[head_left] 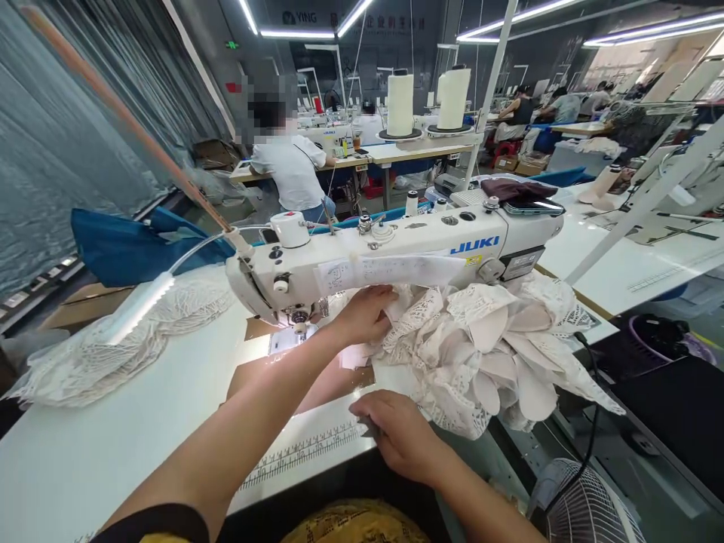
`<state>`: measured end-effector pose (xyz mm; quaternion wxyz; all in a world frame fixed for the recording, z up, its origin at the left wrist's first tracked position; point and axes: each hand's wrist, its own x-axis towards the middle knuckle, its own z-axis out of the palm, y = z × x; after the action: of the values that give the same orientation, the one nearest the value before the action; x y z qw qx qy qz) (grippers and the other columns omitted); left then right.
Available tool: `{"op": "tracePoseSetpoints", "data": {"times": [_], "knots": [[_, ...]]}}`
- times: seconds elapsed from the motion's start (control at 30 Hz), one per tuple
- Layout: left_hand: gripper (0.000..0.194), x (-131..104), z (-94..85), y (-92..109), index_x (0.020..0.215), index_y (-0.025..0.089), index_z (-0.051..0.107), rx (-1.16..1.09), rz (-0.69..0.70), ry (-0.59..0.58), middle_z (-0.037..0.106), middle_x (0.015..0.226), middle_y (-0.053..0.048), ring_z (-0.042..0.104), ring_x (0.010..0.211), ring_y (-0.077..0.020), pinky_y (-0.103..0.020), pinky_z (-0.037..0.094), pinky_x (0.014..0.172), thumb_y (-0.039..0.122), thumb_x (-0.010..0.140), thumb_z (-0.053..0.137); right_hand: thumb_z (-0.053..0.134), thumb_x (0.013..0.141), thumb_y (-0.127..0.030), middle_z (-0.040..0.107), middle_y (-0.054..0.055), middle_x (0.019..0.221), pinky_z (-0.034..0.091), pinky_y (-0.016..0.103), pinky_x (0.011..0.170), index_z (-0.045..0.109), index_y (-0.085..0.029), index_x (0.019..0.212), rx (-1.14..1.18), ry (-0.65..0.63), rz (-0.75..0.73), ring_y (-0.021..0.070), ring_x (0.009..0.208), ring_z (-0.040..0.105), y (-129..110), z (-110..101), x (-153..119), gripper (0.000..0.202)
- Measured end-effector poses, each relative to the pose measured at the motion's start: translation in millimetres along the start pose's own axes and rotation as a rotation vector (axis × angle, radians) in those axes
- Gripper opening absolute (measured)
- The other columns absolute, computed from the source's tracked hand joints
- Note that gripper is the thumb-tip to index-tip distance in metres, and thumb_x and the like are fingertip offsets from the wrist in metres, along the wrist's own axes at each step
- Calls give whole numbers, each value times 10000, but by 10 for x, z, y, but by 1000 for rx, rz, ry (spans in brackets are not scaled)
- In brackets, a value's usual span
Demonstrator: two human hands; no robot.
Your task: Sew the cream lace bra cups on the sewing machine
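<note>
I am looking in on a sewing workshop: a JUKI sewing machine (404, 235) rises just beyond the left hand's (366, 317) grip, lace pieces (475, 343) heap up to its right, and a ruler scale (305, 451) runs along the tabletop (181, 377) on the near side. Well past the grip I see thread cones (401, 105), further machines (331, 136) and people (297, 170) seated at long worktables (415, 153).
</note>
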<state>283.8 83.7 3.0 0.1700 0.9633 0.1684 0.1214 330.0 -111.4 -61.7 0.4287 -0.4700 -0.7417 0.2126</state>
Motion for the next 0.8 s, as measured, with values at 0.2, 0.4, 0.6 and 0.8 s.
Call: {"op": "tracePoseSetpoints", "data": {"times": [0.2,0.4,0.6,0.8], "knots": [[401,85,-49,-54,1176,193,636,-84,-56,-2,594,1304,-77,539,1212,-258,-377,417,1040,180,836,424,439,712,-72,676,59,996,479,308,799,542,-211,1098,23,-22,39,202,903,613,41,4,5,423],[280,33,-72,-114,936,172,693,-171,-80,40,676,1146,-57,656,911,-205,-290,510,813,289,870,448,463,791,-101,679,55,1004,465,291,778,543,-200,1164,-99,-151,151,206,911,622,18,-18,104,394],[266,-99,20,-39,1034,163,625,-205,-73,290,700,1021,-74,645,907,-214,-315,514,789,266,864,448,553,883,-383,659,94,1057,467,324,743,511,-181,1266,-385,-183,214,243,908,613,-33,-27,193,435],[165,-613,-109,215,1033,182,553,-104,339,518,658,1051,-117,587,1091,-238,-468,428,994,208,911,445,589,872,-387,612,131,1148,459,369,782,543,-146,1259,-613,-103,245,272,975,559,2,97,199,458]]}}
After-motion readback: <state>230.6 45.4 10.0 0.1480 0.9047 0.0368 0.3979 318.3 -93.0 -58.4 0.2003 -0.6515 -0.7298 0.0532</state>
